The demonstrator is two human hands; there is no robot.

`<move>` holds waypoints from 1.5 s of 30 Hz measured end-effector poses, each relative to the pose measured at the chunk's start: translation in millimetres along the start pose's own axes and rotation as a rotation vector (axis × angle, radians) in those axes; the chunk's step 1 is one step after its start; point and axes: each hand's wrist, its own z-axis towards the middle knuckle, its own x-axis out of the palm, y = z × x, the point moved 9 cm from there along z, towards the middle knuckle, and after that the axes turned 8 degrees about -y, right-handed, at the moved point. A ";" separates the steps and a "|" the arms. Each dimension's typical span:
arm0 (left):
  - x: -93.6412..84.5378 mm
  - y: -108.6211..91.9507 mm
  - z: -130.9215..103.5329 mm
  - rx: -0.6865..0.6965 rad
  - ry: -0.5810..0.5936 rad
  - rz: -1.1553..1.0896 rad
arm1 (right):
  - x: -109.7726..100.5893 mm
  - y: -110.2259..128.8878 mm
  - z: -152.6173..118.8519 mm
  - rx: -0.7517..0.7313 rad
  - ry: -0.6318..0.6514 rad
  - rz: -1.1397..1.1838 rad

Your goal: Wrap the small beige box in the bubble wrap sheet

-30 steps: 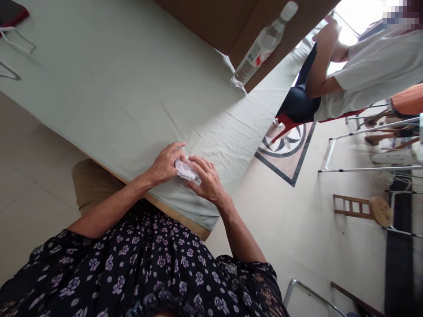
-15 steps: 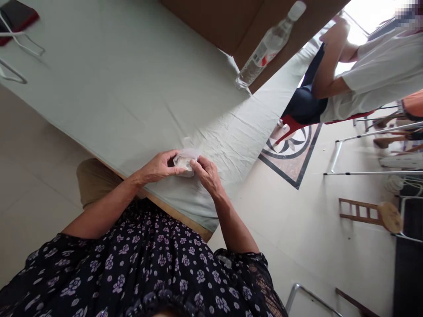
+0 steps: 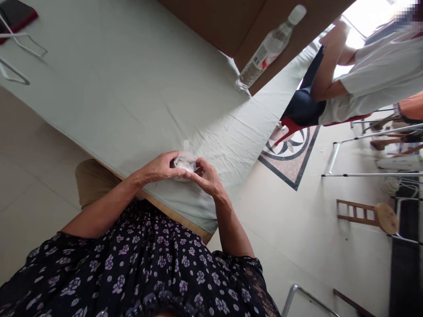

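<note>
A small crumpled bundle of translucent white plastic [image 3: 185, 161] sits between my two hands, low over the near edge of the cloth-covered table [image 3: 122, 88]. My left hand [image 3: 161, 168] grips its left side, thumb along the near side and fingers around the far side. On the right, my right hand [image 3: 206, 176] curls about the bundle, thumb pressed at its near edge close to the left thumb. A pale tab of the plastic sticks up on the far side. What the plastic wraps, if anything, cannot be made out.
A clear bottle [image 3: 264, 53] with a red and white label stands by a large brown box [image 3: 211, 22]. White wire hangers [image 3: 24, 46] and a dark item with red edging lie far left. A person in a white shirt [image 3: 373, 75] sits right; a wooden stool [image 3: 385, 218] is on the floor.
My right thumb has moved from the top of the bundle down to its near edge, beside my left thumb. The plastic looks more bunched. My left hand has hardly moved.
</note>
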 end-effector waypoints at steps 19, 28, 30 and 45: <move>2.6 11.8 -1.5 -0.052 0.052 -0.140 | 3.8 17.1 57.7 -0.127 -0.057 0.299; -29.8 1.8 5.8 0.131 -0.255 0.268 | 5.6 36.7 27.8 -0.348 -0.199 -0.136; -29.1 1.2 6.0 0.151 -0.255 0.281 | 8.9 40.1 21.8 -0.416 -0.207 -0.249; -25.9 0.6 4.0 0.190 -0.255 0.220 | 17.5 52.8 -13.2 -0.724 -0.043 -0.720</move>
